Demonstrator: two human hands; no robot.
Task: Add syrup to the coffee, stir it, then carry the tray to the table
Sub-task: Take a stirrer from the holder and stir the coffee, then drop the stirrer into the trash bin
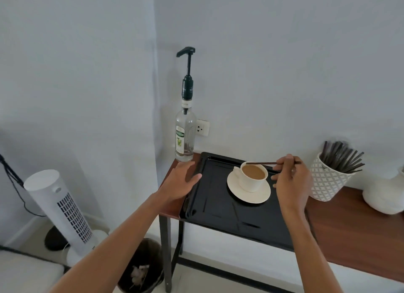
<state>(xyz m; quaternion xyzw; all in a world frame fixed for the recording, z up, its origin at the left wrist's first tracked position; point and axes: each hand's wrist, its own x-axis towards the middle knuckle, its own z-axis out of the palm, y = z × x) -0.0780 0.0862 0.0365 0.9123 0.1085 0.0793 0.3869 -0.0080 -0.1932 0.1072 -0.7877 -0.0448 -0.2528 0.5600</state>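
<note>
A white cup of milky coffee [253, 175] stands on a white saucer [248, 195] in the far part of a black tray [220, 214]. My right hand [291, 181] pinches a dark stir stick [261, 163], held level just above the cup's far rim. A clear syrup bottle [185, 135] with a black pump stands at the console's far left corner, beside the tray. My left hand [180, 181] rests with fingers spread at the tray's left edge, just below the bottle, holding nothing.
A patterned white pot [328, 181] full of dark stir sticks stands right of the tray, and a white vase [384, 196] beyond it. The wooden console [354, 233] is narrow. On the floor left are a white tower fan [63, 212] and a waste bin [142, 268].
</note>
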